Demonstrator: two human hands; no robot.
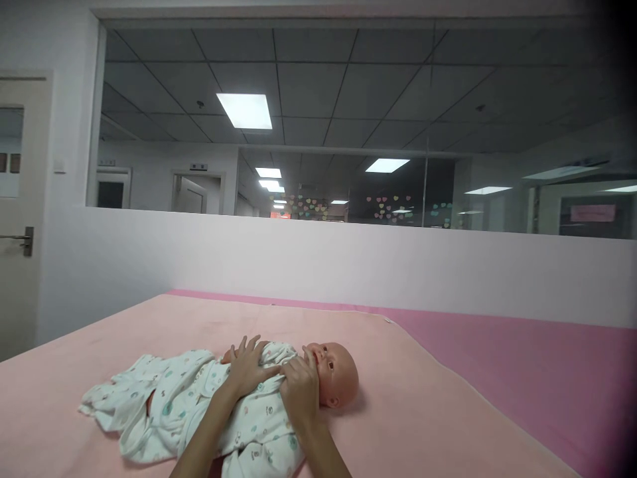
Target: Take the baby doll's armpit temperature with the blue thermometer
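Observation:
A baby doll (pixel 334 378) lies on its back on a light pink blanket (pixel 423 425), head to the right. It wears a white printed baby garment (pixel 184 398). My left hand (pixel 247 366) rests flat on the doll's chest with fingers spread. My right hand (pixel 300 387) is closed, pinching the garment's fabric near the doll's neck and chin.
The blanket covers a wide bed with a darker pink sheet (pixel 547 372) showing on the right. A low white wall (pixel 323 265) runs behind the bed, with a glass window above it. A door with a handle (pixel 22 240) stands at the far left.

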